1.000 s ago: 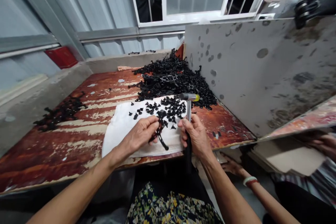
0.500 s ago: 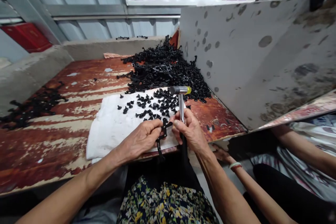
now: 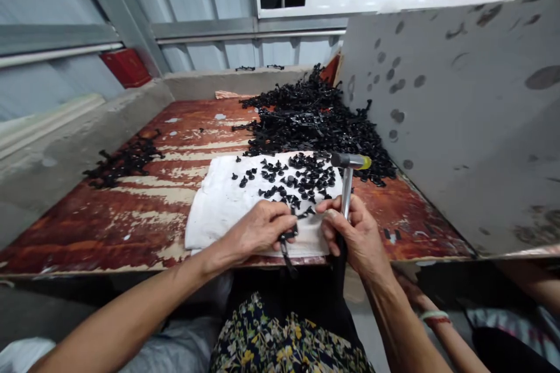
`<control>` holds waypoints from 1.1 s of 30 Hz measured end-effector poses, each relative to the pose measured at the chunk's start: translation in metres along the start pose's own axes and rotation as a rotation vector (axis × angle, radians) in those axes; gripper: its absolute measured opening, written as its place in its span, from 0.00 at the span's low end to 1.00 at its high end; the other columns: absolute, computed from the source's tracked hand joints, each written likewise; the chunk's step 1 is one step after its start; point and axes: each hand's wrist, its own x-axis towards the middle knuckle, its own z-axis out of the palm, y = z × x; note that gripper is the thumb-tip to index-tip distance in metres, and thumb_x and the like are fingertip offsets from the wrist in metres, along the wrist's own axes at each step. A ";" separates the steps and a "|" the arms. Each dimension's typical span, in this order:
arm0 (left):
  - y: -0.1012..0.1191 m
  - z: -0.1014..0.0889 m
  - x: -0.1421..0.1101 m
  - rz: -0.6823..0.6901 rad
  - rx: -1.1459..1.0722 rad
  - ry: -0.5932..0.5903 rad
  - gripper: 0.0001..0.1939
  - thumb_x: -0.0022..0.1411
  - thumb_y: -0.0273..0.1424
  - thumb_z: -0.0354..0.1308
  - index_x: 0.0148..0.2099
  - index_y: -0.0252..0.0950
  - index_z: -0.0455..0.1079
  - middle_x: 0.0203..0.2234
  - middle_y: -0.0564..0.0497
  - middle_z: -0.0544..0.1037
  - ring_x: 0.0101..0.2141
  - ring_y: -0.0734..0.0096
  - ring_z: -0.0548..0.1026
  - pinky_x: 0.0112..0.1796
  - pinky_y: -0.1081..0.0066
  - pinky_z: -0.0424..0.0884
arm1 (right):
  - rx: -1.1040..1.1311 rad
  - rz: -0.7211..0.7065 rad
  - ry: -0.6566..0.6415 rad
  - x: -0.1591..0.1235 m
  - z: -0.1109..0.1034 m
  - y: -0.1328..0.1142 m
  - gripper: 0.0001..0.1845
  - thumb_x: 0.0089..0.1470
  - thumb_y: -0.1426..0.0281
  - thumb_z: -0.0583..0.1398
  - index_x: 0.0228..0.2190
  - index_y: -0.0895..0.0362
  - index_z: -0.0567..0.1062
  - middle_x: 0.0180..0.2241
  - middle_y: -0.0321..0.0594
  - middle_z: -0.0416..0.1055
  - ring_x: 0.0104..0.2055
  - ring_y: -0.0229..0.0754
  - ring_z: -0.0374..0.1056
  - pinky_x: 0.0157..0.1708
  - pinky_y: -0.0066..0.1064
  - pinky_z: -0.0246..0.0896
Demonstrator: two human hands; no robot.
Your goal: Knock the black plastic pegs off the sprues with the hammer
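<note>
My left hand [image 3: 268, 226] pinches a black plastic part [image 3: 286, 250] over the front edge of a folded white cloth [image 3: 210, 218]; its thin strip hangs down below the fingers. In my right hand [image 3: 352, 227] is a small mallet [image 3: 346, 186], held upright by its metal and black handle. The mallet's head has one dark end and one yellow end. My right thumb and forefinger are close to the left hand's part, with a gap between. Several small black plugs [image 3: 306, 178] lie scattered on the cloth.
A large heap of black plastic pieces [image 3: 315, 116] covers the table's back right. A smaller pile [image 3: 125, 160] lies on the left. A grey stained board [image 3: 455, 128] stands along the right side. Another person's arm with bracelets [image 3: 437, 317] is low on the right.
My hands came together at the black part, then my right fingers drew slightly away from it. The mallet stays in my right hand. The camera view has shifted.
</note>
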 end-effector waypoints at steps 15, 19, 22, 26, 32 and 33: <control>-0.010 -0.062 0.030 0.070 -0.097 0.225 0.19 0.49 0.45 0.65 0.27 0.34 0.68 0.21 0.51 0.74 0.13 0.83 0.64 0.11 0.82 0.49 | 0.041 0.003 0.049 0.002 0.003 0.000 0.15 0.50 0.62 0.67 0.31 0.53 0.65 0.30 0.32 0.70 0.16 0.28 0.57 0.08 0.18 0.55; -0.018 -0.069 0.020 0.022 -0.082 0.224 0.21 0.50 0.47 0.64 0.28 0.33 0.68 0.32 0.46 0.79 0.13 0.85 0.64 0.12 0.82 0.49 | 0.053 0.010 0.047 0.002 0.002 0.001 0.14 0.51 0.63 0.67 0.31 0.53 0.66 0.30 0.31 0.70 0.16 0.27 0.57 0.08 0.17 0.55; -0.022 -0.073 0.007 -0.004 -0.100 0.259 0.23 0.48 0.49 0.65 0.28 0.32 0.67 0.35 0.43 0.80 0.13 0.85 0.65 0.12 0.82 0.50 | 0.071 0.020 0.047 0.002 0.000 0.001 0.14 0.50 0.64 0.67 0.31 0.53 0.66 0.30 0.31 0.71 0.16 0.27 0.57 0.09 0.17 0.56; -0.021 -0.071 -0.003 -0.124 -0.136 0.275 0.24 0.45 0.49 0.67 0.27 0.33 0.66 0.25 0.47 0.79 0.12 0.84 0.62 0.12 0.82 0.49 | 0.070 0.025 0.045 0.002 0.001 0.001 0.15 0.50 0.64 0.68 0.31 0.53 0.66 0.29 0.32 0.70 0.16 0.28 0.58 0.09 0.17 0.55; -0.022 -0.069 -0.002 -0.235 -0.158 0.253 0.21 0.45 0.45 0.67 0.23 0.34 0.64 0.17 0.50 0.76 0.10 0.84 0.61 0.11 0.83 0.46 | 0.043 0.022 0.051 0.003 0.001 0.002 0.14 0.50 0.64 0.67 0.31 0.52 0.66 0.29 0.32 0.70 0.17 0.28 0.57 0.09 0.17 0.55; -0.022 -0.069 -0.001 -0.236 -0.165 0.256 0.21 0.46 0.44 0.67 0.23 0.34 0.64 0.17 0.50 0.76 0.10 0.84 0.61 0.11 0.83 0.46 | 0.043 0.023 0.052 0.003 0.001 0.002 0.14 0.50 0.64 0.67 0.31 0.53 0.66 0.29 0.32 0.70 0.17 0.28 0.57 0.09 0.17 0.55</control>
